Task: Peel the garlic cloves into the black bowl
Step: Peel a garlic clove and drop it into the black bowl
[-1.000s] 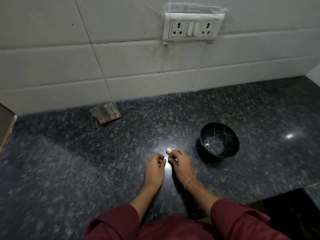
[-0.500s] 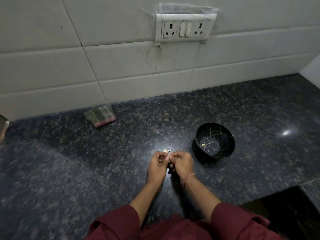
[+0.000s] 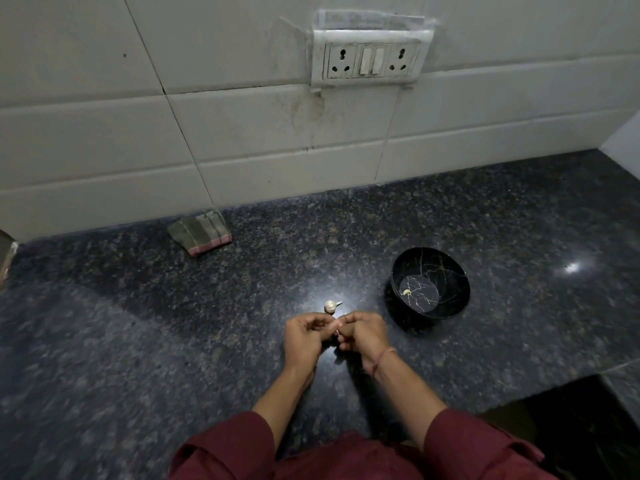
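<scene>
change: left hand (image 3: 304, 337) and right hand (image 3: 365, 336), a second ago down at the counter (image 3: 173, 341), now pinch one garlic clove (image 3: 336, 329) between curled fingertips | spare garlic (image 3: 331, 306) lies just beyond | black bowl (image 3: 453, 271), right, holds one peeled clove (image 3: 406, 292) | next peel likely starting

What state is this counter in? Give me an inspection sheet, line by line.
Surface: dark speckled stone countertop, glossy, with light glare.
Job's things: black bowl upright, right of the hands, one peeled clove inside; garlic piece on the counter just beyond the hands; held clove mostly hidden.
Clutter: folded cloth by the wall.
Grippers: left hand and right hand both curled, pinching the held clove between them.
Cables: nothing seen.
Surroundings: tiled wall with socket plate; maroon sleeves at the bottom.
</scene>
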